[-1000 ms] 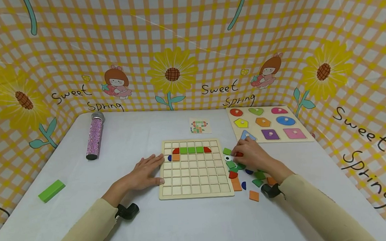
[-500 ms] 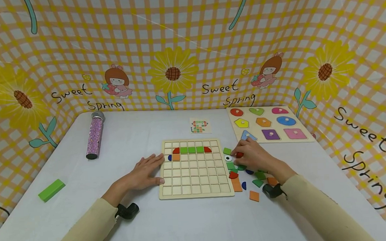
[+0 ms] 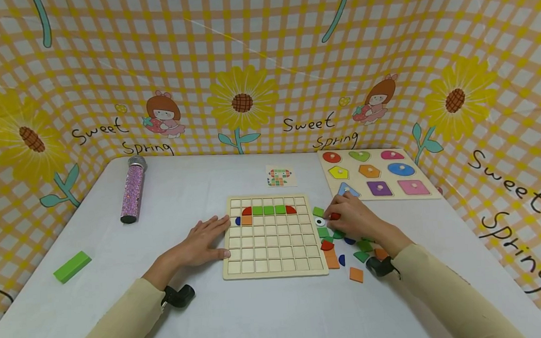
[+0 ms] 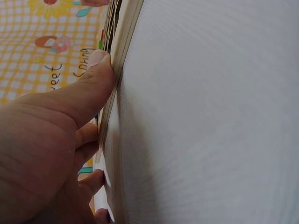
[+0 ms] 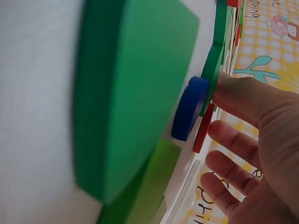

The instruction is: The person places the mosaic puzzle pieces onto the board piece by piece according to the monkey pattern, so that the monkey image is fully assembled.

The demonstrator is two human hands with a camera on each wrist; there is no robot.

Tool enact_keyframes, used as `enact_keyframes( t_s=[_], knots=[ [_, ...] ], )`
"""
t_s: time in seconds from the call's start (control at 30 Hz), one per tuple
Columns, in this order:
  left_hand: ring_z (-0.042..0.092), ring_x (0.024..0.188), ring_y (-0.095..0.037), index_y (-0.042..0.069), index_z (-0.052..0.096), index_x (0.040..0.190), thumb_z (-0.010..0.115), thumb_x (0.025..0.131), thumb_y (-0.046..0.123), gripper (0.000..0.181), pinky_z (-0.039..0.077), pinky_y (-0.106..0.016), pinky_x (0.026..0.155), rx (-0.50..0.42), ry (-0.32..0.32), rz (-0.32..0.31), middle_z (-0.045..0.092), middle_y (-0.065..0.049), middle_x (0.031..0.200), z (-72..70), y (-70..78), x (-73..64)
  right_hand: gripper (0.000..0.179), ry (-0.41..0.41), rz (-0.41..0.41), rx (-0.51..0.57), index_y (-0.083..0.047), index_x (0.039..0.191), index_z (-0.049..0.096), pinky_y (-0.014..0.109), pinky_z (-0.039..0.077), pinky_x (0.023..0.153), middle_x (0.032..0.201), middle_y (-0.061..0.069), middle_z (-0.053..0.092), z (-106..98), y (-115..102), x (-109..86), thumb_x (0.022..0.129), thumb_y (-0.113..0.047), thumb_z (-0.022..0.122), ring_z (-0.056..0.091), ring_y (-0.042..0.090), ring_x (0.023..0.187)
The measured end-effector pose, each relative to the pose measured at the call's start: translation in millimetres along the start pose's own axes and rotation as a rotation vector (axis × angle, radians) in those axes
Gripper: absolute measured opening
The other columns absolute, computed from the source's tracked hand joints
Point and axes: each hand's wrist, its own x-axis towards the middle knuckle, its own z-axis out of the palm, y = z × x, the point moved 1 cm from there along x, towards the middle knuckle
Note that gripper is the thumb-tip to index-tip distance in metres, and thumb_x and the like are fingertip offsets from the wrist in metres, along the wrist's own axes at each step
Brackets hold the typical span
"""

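My left hand (image 3: 205, 241) rests along the left edge of a wooden grid board (image 3: 274, 266), fingers extended, the thumb on its rim in the left wrist view. Red, green, orange and blue tiles sit in the board's upper cells. Right of the board, my right hand (image 3: 353, 216) reaches down into a heap of loose tiles. Its thumb and index fingertips are apart, right at a white tile with a black dot (image 3: 319, 222). A red tile (image 3: 335, 216) shows between them. In the right wrist view a blue half-round tile (image 5: 190, 109) lies near the thumb; the index finger is hidden.
A pattern card (image 3: 280, 177) lies behind the board. At the back right is a knobbed shape puzzle (image 3: 339, 173). A glittery microphone (image 3: 133, 190) and a green block (image 3: 72, 267) lie on the left. One orange square tile (image 3: 356, 275) sits nearest the front.
Only slight shifts of the right fingers and wrist over the loose tiles are visible. The left hand and the board stay where they were.
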Motion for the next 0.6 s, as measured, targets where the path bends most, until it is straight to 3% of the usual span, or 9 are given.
enact_keyframes(
  t_s=[0.17, 0.27, 0.37, 0.6],
  knots=[
    [0.012, 0.146, -0.039, 0.005, 0.027, 0.149, 0.064, 0.089, 0.036, 0.077, 0.005, -0.063, 0.115, 0.004, 0.001, -0.001, 0.021, -0.013, 0.158, -0.1, -0.3, -0.1, 0.021, -0.009, 0.006, 0.016, -0.016, 0.098, 0.075, 0.042, 0.042, 0.089, 0.101, 0.004, 0.062, 0.3, 0.0, -0.1, 0.080, -0.025, 0.076, 0.044, 0.023, 0.096],
    [0.012, 0.146, -0.039, 0.005, 0.026, 0.149, 0.064, 0.089, 0.036, 0.077, 0.005, -0.063, 0.115, 0.008, 0.000, -0.003, 0.021, -0.013, 0.158, -0.4, -0.3, -0.1, 0.021, -0.010, 0.009, 0.022, -0.016, 0.098, 0.075, 0.050, 0.038, 0.099, 0.101, 0.004, 0.062, 1.0, 1.0, 0.0, 0.080, -0.026, 0.076, 0.045, 0.024, 0.099],
    [0.012, 0.146, -0.039, 0.005, 0.026, 0.149, 0.064, 0.089, 0.036, 0.077, 0.004, -0.062, 0.115, 0.008, -0.001, -0.007, 0.021, -0.013, 0.158, -0.9, 0.1, -0.3, 0.024, -0.007, 0.014, 0.019, -0.015, 0.102, 0.074, 0.050, 0.040, 0.096, 0.103, 0.005, 0.062, 1.7, 2.1, 0.3, 0.081, -0.026, 0.075, 0.046, 0.025, 0.100],
    [0.013, 0.145, -0.040, 0.004, 0.026, 0.148, 0.064, 0.089, 0.034, 0.077, 0.005, -0.064, 0.115, 0.007, 0.002, -0.007, 0.022, -0.015, 0.157, -1.7, 2.1, -0.8, 0.030, -0.002, 0.031, 0.013, -0.015, 0.108, 0.072, 0.058, 0.028, 0.109, 0.108, 0.008, 0.064, 2.4, 3.1, 0.8, 0.081, -0.029, 0.074, 0.049, 0.030, 0.108]
  ],
)
